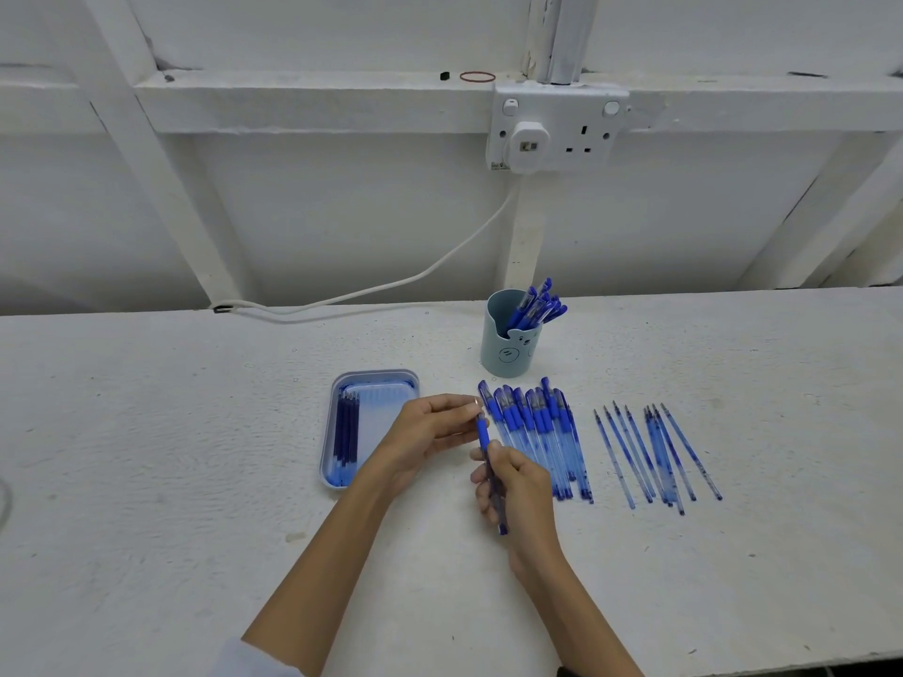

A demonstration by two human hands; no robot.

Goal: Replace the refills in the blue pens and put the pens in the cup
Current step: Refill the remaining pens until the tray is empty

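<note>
My right hand grips the barrel of a blue pen, held nearly upright above the table. My left hand pinches the pen's tip end at the top. A row of several capped blue pens lies just right of my hands. Further right lie several loose thin refills. A light-blue tray at the left holds several dark refills. Behind the pens stands the pale-blue cup, with several blue pens sticking out of it.
The white table meets a white wall at the back. A white cable runs from a wall socket down to the table's back edge. A red rubber band lies on the ledge above.
</note>
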